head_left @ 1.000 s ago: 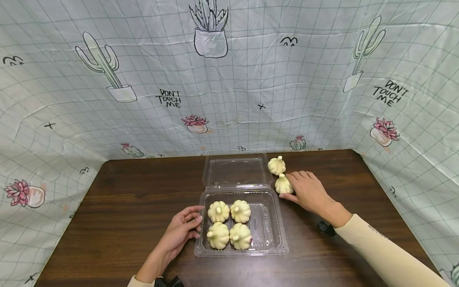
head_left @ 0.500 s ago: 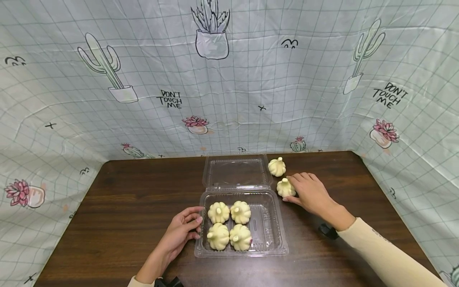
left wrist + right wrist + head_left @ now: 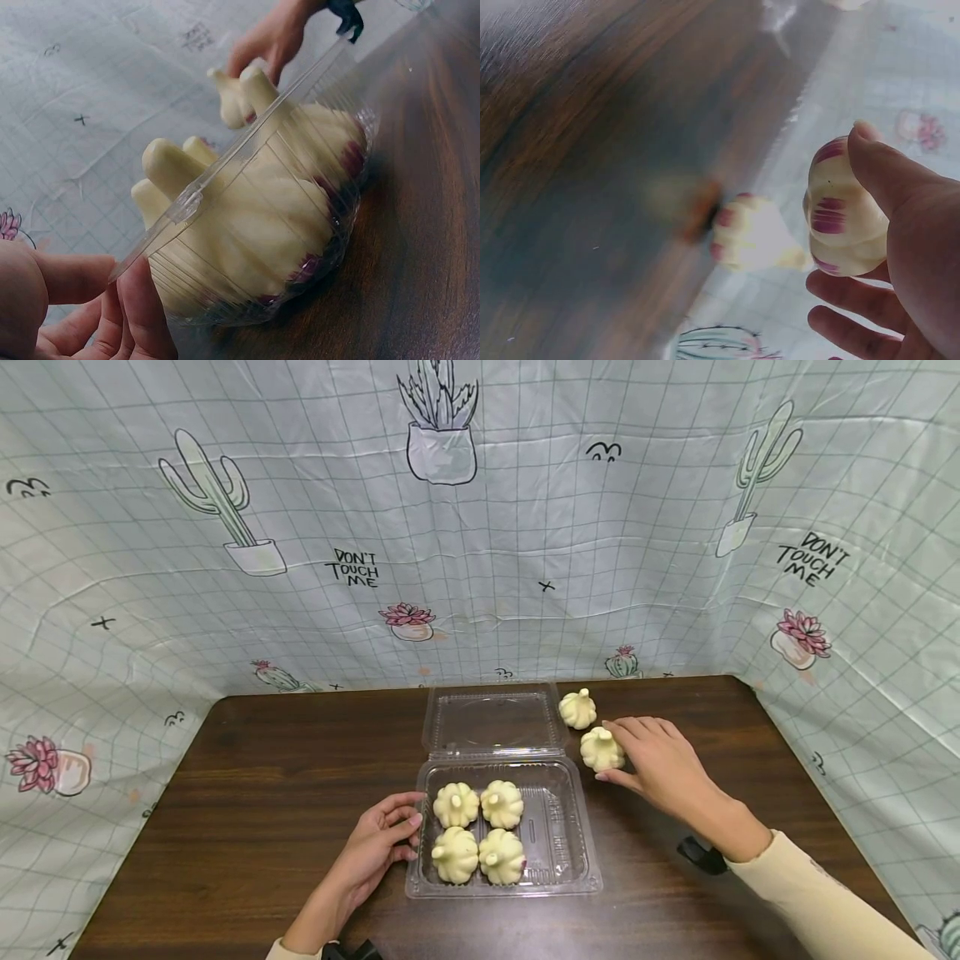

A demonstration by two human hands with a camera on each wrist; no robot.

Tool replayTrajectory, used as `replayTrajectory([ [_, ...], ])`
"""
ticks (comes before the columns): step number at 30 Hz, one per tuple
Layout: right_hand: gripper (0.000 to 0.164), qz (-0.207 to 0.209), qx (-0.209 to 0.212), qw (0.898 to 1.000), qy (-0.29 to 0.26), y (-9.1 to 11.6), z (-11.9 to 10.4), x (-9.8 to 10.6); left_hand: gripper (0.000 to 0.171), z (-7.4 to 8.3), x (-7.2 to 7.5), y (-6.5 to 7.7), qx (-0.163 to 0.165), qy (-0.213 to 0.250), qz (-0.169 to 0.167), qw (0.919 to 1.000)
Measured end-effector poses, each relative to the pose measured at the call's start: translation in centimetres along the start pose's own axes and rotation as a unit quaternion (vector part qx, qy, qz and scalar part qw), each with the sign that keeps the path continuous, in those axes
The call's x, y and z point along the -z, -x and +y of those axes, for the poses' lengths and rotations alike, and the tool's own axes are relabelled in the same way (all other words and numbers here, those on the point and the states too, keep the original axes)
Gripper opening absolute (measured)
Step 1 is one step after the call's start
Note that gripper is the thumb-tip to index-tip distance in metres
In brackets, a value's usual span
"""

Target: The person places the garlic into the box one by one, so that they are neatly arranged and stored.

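Note:
My right hand (image 3: 663,768) grips a pale garlic bulb (image 3: 601,749) between thumb and fingers, right of the box hinge. In the right wrist view its purple-streaked underside (image 3: 832,216) shows, raised off the table. Another garlic bulb (image 3: 577,709) stands on the table just behind it. With thumb and forefinger, my left hand (image 3: 381,842) pinches the left rim of a clear plastic clamshell box (image 3: 557,827). Several garlic bulbs (image 3: 247,225) fill the left and middle of its base, in two rows, stems up.
The clear lid (image 3: 495,718) lies folded back behind the base, its right edge close to the rear bulb. Dark wooden tabletop (image 3: 300,777) surrounds the box. A printed cactus curtain (image 3: 487,543) hangs along the back and both sides.
The right hand has closed in on the front loose garlic bulb, drawn it slightly right and lifted it. The left hand and the box have stayed put.

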State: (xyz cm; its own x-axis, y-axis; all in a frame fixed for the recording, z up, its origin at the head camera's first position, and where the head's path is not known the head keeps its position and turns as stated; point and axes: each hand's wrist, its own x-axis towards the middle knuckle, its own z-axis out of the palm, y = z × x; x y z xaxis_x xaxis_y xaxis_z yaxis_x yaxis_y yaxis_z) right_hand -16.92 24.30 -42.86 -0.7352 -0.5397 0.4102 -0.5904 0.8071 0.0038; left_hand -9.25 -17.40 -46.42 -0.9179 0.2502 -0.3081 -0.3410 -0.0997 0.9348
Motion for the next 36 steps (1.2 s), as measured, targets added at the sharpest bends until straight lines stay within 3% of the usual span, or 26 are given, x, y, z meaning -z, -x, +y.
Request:
replayTrajectory([
  [16, 0.079, 0.065, 0.078, 0.995, -0.015, -0.2, -3.0, 1.4, 0.050, 0.0, -0.3, -0.1, 0.005, -0.001, 0.006, 1.0000],
  [26, 0.081, 0.060, 0.112, 0.992, -0.026, -0.4, -4.5, 0.6, 0.049, -0.1, -0.4, -0.3, 0.000, 0.004, 0.005, 1.0000],
  [36, 0.080, 0.038, 0.120, 0.992, -0.029, -0.5, -5.3, -0.3, 0.049, -0.1, -0.4, -0.4, 0.001, 0.002, 0.008, 1.0000],
])
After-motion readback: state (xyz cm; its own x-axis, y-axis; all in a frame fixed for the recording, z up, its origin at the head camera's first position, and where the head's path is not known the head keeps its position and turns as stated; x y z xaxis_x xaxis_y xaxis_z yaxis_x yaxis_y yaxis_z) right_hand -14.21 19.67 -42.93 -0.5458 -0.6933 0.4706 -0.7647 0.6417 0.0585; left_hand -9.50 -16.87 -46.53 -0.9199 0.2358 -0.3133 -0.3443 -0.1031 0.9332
